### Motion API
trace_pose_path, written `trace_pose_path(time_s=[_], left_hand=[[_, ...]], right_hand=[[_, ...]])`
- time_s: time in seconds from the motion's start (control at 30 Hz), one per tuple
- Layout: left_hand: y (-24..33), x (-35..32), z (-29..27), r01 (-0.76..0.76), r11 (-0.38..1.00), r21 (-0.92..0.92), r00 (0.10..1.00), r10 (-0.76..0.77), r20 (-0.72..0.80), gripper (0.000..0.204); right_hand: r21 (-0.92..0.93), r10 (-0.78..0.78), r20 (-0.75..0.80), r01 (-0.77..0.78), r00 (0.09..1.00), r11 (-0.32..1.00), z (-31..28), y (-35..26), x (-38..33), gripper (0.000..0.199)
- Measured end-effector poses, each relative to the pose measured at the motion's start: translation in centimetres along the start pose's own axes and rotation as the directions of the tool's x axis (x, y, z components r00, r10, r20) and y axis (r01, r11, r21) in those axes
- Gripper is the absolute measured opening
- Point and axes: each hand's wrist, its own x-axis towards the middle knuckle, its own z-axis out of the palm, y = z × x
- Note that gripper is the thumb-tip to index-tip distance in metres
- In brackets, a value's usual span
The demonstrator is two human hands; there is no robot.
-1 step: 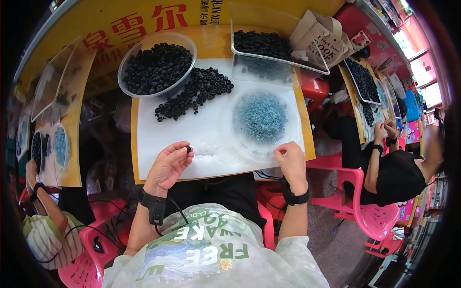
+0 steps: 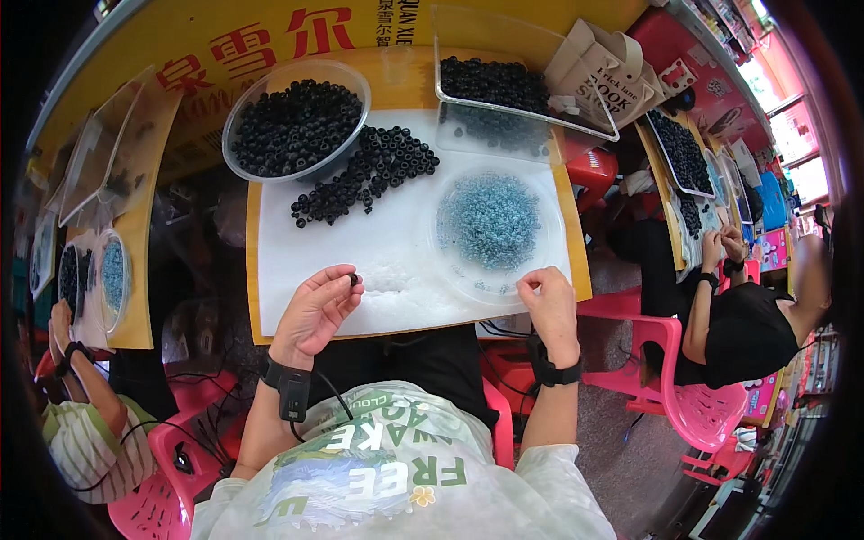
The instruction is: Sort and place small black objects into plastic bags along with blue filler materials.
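Observation:
A small black bead (image 2: 354, 279) is pinched between the thumb and forefinger of my left hand (image 2: 317, 310), above the near edge of the white mat (image 2: 315, 270). My right hand (image 2: 549, 306) is closed in a pinch beside the near rim of a clear round dish; whatever its fingertips hold is too small to make out. Tiny pale-blue beads (image 2: 490, 220) fill the middle of that dish (image 2: 454, 279). Farther left, a loose pile of black beads (image 2: 382, 166) lies on the mat, against a clear round tub (image 2: 364, 112) of similar beads.
A clear rectangular box (image 2: 576, 121) with black beads stands at the far right of the table, near a beige tote bag (image 2: 598, 72). On both sides, people work at similar tables. Pink chairs (image 2: 670, 360) and dark cables (image 2: 333, 396) surround me.

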Motion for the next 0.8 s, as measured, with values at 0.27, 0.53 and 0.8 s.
trace_pose_path(time_s=[0.27,0.53,0.8], left_hand=[[1.2,-0.2,2.2,0.017,0.996,0.089,0.993,-0.027,0.114,0.026],[2.4,-1.7,5.0,0.028,0.996,0.082,0.969,-0.047,0.243,0.025],[2.0,-3.0,3.6,-0.082,0.996,0.02,0.967,0.075,0.243,0.024]], right_hand=[[0.732,0.18,0.108,-0.201,0.978,0.651,-1.7,-0.9,0.0,0.008],[0.94,-0.114,0.059,-0.016,0.992,0.341,-0.3,-14.0,-1.3,0.013],[0.68,-0.409,-0.087,0.354,0.908,0.642,1.0,-19.4,-2.1,0.016]])
